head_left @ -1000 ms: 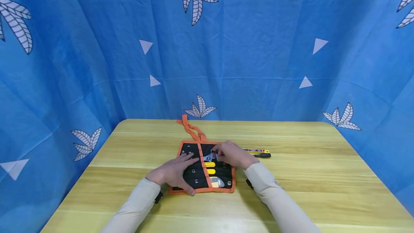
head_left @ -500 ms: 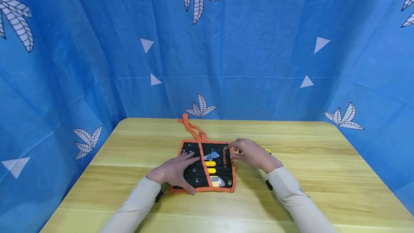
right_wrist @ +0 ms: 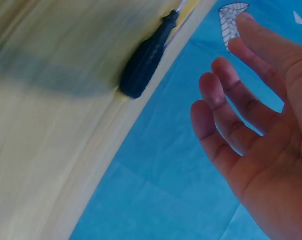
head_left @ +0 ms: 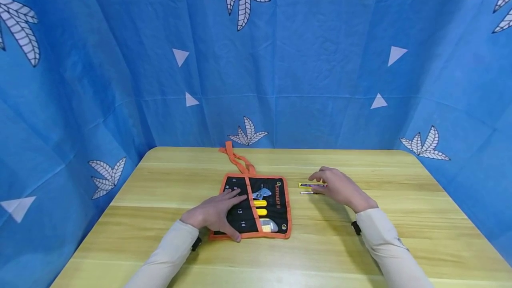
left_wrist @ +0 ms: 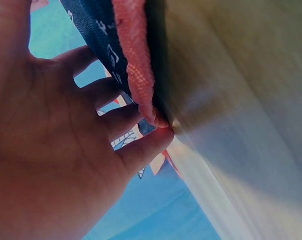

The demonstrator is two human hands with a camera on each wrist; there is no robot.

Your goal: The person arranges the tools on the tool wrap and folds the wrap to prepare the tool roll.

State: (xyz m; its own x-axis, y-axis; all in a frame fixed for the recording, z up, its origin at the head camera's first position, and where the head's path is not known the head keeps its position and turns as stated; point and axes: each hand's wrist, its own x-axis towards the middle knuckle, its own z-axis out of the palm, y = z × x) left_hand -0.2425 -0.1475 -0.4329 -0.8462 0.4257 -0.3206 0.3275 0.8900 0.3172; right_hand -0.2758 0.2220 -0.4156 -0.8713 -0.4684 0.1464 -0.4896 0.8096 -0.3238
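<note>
My left hand [head_left: 216, 211] rests with spread fingers on the left half of a black tool pouch [head_left: 283, 211] with orange trim. In the left wrist view, fingertips lie along its orange edge [left_wrist: 134, 55]. An adjustable wrench [head_left: 264, 193], two yellow handles [head_left: 260, 203] and a grey rounded piece [head_left: 269, 225] poke out of the pockets. My right hand [head_left: 340, 186] hovers right of the pouch, fingers loosely bent and holding nothing. Beneath it lie a screwdriver [right_wrist: 148, 60] with a black handle and a slim yellow tool [head_left: 306, 186] with a printed label, both partly covered in the head view.
Orange tie straps [head_left: 238, 159] trail from the pouch's far edge across the wooden table [head_left: 160, 181]. A blue patterned curtain [head_left: 320, 57] hangs behind and along both sides.
My right hand has left the adjustable wrench in the pouch and moved right, over the screwdriver and yellow tool. My left hand has stayed in place.
</note>
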